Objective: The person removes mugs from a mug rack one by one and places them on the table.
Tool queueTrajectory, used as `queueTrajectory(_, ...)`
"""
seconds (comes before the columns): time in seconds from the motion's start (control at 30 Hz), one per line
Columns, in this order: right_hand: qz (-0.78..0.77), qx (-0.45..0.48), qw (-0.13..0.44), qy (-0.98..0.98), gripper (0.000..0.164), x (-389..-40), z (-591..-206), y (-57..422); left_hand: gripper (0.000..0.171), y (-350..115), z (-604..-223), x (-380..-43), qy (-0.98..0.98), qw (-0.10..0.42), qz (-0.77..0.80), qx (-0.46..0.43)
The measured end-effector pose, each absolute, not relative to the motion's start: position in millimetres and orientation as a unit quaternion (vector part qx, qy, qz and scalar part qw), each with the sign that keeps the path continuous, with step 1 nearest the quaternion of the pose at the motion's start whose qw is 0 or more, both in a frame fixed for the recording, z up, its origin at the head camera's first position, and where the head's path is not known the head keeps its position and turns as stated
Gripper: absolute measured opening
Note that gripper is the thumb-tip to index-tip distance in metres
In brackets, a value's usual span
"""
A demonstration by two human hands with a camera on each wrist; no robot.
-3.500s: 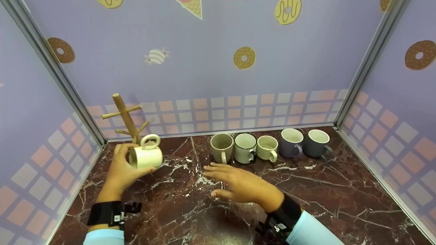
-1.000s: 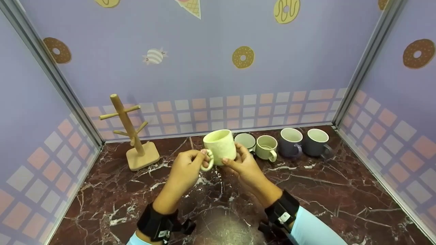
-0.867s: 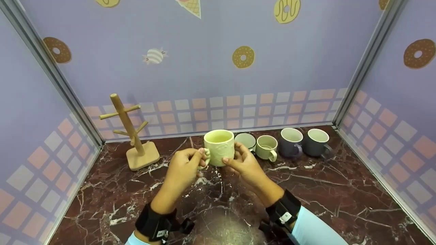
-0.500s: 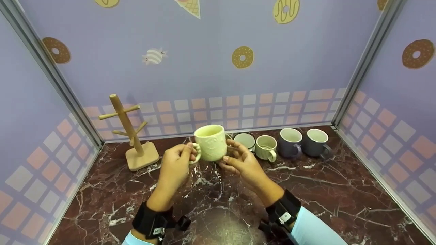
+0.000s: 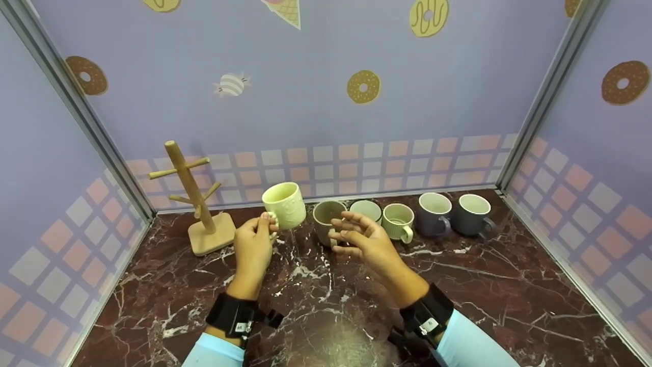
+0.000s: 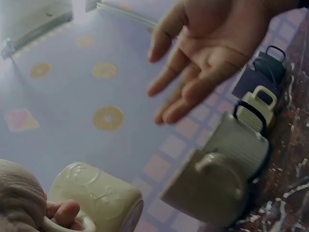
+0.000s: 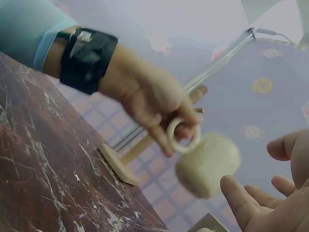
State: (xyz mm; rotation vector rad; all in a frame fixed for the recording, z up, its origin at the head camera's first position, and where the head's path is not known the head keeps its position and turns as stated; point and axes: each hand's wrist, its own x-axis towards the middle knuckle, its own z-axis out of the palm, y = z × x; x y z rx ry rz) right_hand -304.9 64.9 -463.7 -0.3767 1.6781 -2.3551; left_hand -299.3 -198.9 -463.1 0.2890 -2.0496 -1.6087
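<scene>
My left hand (image 5: 253, 250) grips the ring-shaped handle of a pale yellow-green mug (image 5: 286, 206) with a raised pattern. The mug is up off the table, mouth upward and slightly tilted; the left wrist view shows fingers through the handle of the same mug (image 6: 99, 195). My right hand (image 5: 374, 244) holds nothing, its fingers spread and slightly bent, in front of a taupe mug (image 5: 326, 216) that it partly covers. In the right wrist view, the fingers of the right hand (image 7: 277, 203) are apart from the held mug (image 7: 212, 162).
A wooden mug tree (image 5: 191, 188) with bare pegs and a square base stands at the left. Right of the taupe mug stand a black-rimmed white mug (image 5: 368, 209), a ribbed cream mug (image 5: 397, 221), a purple mug (image 5: 434, 216) and a dark grey mug (image 5: 472, 216) along the back wall.
The left hand brought the mug from the mug tree to the middle, where both hands held it and its handle came into the left fingers. The right hand let go; the mug moved left.
</scene>
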Motion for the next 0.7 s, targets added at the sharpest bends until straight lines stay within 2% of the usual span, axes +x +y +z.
queueTrajectory(0.3, -0.807, -0.131, 0.108, 0.566, 0.057, -304, -458, 67, 0.036, -198, -506, -318, -0.747, 0.230, -0.609, 0.136)
queueTrajectory(0.7, -0.804, -0.125, 0.102, 0.572, 0.054, -308, -457, 73, 0.038, -190, -524, -326, -0.791, 0.222, -0.551, 0.149)
